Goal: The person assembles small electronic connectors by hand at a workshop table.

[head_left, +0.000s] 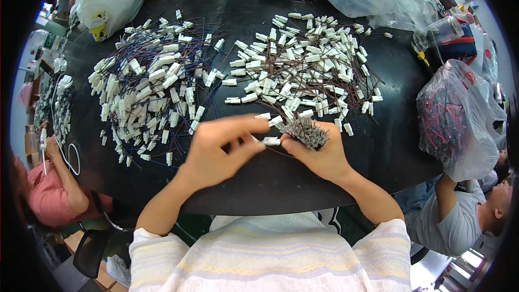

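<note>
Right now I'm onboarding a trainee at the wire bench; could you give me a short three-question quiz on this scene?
1. True or false: the right hand grips a bundle of wires.
2. Which pile has blue wires? A) left pile B) right pile
3. Fill in: the left hand pinches a white ____.

Key: 1 true; 2 A; 3 connector.
</note>
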Tool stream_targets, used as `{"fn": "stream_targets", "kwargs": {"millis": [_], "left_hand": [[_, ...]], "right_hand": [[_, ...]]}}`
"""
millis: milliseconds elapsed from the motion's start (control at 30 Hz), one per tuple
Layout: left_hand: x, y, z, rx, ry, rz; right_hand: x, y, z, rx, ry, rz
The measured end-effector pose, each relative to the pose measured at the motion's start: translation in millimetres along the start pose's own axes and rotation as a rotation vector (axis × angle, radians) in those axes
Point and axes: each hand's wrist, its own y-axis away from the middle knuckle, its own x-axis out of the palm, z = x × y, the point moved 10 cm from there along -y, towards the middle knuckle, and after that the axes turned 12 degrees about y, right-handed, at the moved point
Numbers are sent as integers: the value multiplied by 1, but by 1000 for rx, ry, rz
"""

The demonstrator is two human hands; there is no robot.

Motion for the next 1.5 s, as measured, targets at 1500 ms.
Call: {"fn": "stream_targets", "kwargs": {"millis": [1500], "left_hand": [[-4, 4, 35, -347, 179, 35]], "right_hand": [[-5, 1, -10, 143, 17, -14]]}}
